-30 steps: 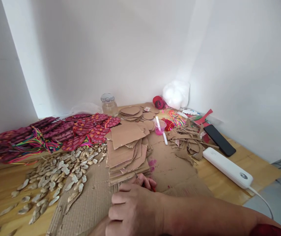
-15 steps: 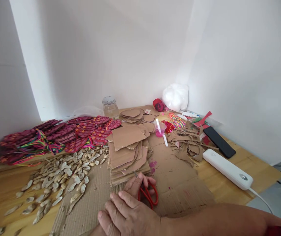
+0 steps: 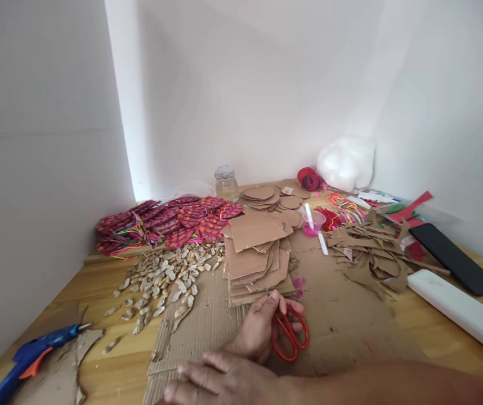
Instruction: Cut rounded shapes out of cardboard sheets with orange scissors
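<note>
My left hand (image 3: 256, 327) is closed around the blade end of a pair of scissors (image 3: 287, 355). Their red handle loops stick out to the right of my fingers, while most of the blades is hidden in the grip. Across my left wrist and forearm lies my right hand (image 3: 228, 379), its fingers stretched out and holding nothing. Just beyond the scissors stands a stack of cut cardboard pieces (image 3: 250, 264). Under both hands is a large cardboard sheet (image 3: 334, 320) with pink stains.
Peanut shells (image 3: 165, 275) and patterned red pieces (image 3: 182, 219) lie left. A blue glue gun (image 3: 43, 349) rests at lower left. Right are cardboard scraps (image 3: 372, 247), a phone (image 3: 455, 259), a white device (image 3: 456, 309) and a pink cup (image 3: 312, 224). A jar (image 3: 226, 183) stands behind.
The view has turned left, bringing the glue gun into sight. My right hand has slid back from my left hand onto the wrist and forearm, uncovering more of the left hand.
</note>
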`<state>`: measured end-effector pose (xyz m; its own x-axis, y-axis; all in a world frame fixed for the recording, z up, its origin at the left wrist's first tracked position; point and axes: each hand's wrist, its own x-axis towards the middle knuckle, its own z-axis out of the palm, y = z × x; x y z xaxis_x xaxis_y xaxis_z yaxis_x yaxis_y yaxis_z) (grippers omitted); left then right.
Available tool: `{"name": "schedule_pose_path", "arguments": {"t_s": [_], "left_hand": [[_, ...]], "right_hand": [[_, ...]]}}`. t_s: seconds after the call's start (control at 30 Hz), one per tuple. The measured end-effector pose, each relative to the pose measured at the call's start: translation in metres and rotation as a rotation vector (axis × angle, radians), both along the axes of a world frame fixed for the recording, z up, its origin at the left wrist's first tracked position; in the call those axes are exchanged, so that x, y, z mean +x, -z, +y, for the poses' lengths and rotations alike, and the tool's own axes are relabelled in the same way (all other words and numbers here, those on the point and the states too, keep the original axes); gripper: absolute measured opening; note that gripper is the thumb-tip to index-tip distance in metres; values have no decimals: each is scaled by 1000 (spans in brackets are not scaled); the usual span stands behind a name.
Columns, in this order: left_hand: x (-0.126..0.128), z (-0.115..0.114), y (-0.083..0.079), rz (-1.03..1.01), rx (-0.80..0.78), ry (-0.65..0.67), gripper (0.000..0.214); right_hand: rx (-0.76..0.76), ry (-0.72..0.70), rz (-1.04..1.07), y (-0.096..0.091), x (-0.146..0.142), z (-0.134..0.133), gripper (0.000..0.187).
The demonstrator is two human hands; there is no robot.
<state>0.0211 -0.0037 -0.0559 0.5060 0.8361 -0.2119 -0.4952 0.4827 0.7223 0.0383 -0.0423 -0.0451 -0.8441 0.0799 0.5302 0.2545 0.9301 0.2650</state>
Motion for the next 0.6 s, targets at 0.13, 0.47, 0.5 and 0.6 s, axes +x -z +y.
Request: {"name": "schedule_pose_path", "arguments": {"t_s": [0.13,0.47,0.5,0.6], "left_hand": [[-1,8,-1,-9,8,47,46],[3,-2,-7,-43,-66,-85,42],[3,-2,-7,-40,-69,-85,40],[4,-3,-5,-55,-31,-110,37]], "right_hand": [[-46,31,121,-15,43,2,26],[-763,658,322,-26,124,-6,24],[-766,674,317,-20,125,-5,28],[-711,711,312,-1,130,-2,35]]}}
